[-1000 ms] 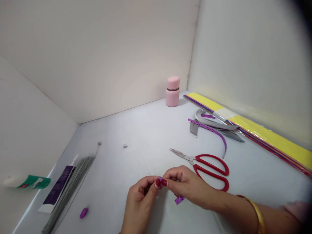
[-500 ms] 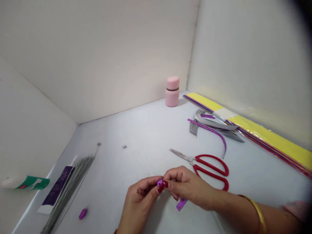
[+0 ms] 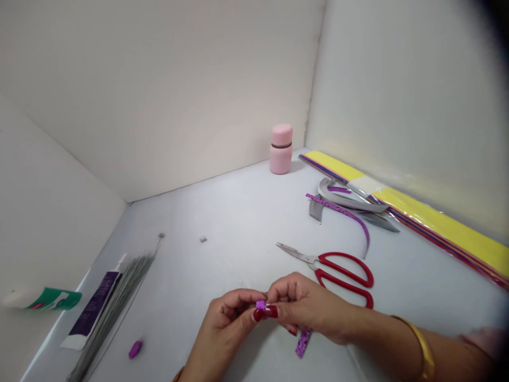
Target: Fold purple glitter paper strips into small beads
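A glittery purple strip (image 3: 303, 344) hangs below my right hand (image 3: 306, 305), its loose end pointing down toward the table. Its other end is bunched into a small purple wad (image 3: 261, 304) between the thumbs and fingertips of both hands. My left hand (image 3: 233, 321) pinches this wad from the left, my right from the right; the thumbnails, painted dark red, nearly meet. The stretch of strip inside my right hand is hidden. Just beyond my right hand lie scissors (image 3: 310, 258) with red handles, partly covered by that hand.
At left are a purple glue tube (image 3: 95, 305), a bundle of grey wires (image 3: 113, 313), a green-and-white tube (image 3: 55, 298) and a purple piece (image 3: 135, 349). Grey and purple strips (image 3: 345, 204), yellow-topped packaged sheets (image 3: 433, 217) and a pink flask (image 3: 281, 154) stand or lie farther back.
The purple wad and both thumbs have shifted slightly down, with the thumbs now lower against it. The strip's loose end has swung a little right and down.
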